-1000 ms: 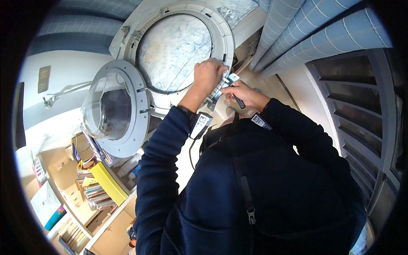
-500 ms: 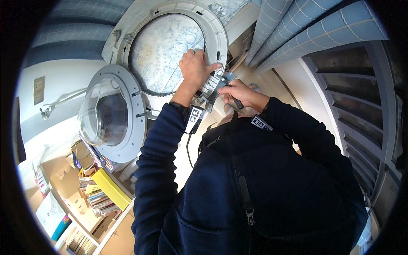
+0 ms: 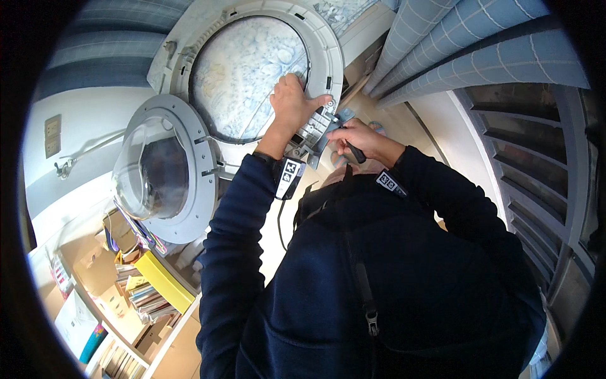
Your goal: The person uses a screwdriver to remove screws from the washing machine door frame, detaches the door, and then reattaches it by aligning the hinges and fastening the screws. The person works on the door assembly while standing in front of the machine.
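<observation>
Grey plastic part: small ribbed bracket-looking piece (image 3: 314, 131), sitting right at the lower right edge of the washer's front ring, and both hands meet on it.
Left hand: my left hand (image 3: 291, 104) is up on the ring, fingers curled over the rim of the opening, thumb pressed along the top of the grey part. So it's mostly closed, clamped around the rim and that piece together.
Right hand: right hand (image 3: 358, 136) is closed in a fist around a dark-handled tool (image 3: 353, 150). The tip end points at the grey part, but I can't tell from here whether it actually touches.
Front ring: pale grey washer front ring (image 3: 325, 47) fills the top middle of my view, with a whitish blue-patterned surface (image 3: 243, 76) filling the opening.
Door: round door (image 3: 165, 167) with a clear bowl window is swung wide open to the left of the ring, hinged at its lower left edge.
Wrists: tagged wristbands on both sleeves, the left one (image 3: 288, 174) just under the ring, the right one (image 3: 389, 182) near the fist.
Shelf: bottom left corner has a wooden shelf (image 3: 95, 278) stuffed with books and a yellow folder (image 3: 165, 282), well apart from the hands.
Right side: louvred dark shutters (image 3: 536, 183) along the right edge, blue-grey curtain folds (image 3: 454, 38) above them.
</observation>
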Motion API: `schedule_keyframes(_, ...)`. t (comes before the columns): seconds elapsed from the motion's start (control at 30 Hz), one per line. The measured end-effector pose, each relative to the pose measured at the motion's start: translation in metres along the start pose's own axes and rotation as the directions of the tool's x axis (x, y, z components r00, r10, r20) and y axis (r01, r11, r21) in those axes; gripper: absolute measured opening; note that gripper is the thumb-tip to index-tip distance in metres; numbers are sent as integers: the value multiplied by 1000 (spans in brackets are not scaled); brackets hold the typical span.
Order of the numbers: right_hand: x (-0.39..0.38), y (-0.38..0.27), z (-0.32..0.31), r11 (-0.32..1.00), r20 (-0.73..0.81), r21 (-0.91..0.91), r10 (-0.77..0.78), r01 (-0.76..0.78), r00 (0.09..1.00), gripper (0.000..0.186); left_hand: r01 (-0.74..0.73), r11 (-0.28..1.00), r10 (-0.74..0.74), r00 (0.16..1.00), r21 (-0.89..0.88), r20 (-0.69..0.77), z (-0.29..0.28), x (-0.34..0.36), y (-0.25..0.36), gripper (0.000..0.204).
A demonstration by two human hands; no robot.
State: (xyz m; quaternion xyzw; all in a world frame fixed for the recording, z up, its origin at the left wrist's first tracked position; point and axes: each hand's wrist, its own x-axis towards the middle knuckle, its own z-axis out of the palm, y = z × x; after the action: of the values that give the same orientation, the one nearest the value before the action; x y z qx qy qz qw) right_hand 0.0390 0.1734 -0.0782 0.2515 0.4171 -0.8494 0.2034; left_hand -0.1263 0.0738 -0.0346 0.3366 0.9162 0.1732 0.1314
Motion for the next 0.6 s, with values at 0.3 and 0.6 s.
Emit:
schedule_keyframes(0.3, 6, 6, -9, 999, 102, -26, -26, 29, 994, 10, 54, 998, -50, 990, -27, 130, -6, 0, 1, 76)
schedule_keyframes(0.6, 7, -1, -10, 997, 190, -42, -56, 65, 980, 10, 11, 1000, -12, 994, 6, 113, -5, -1, 0, 75)
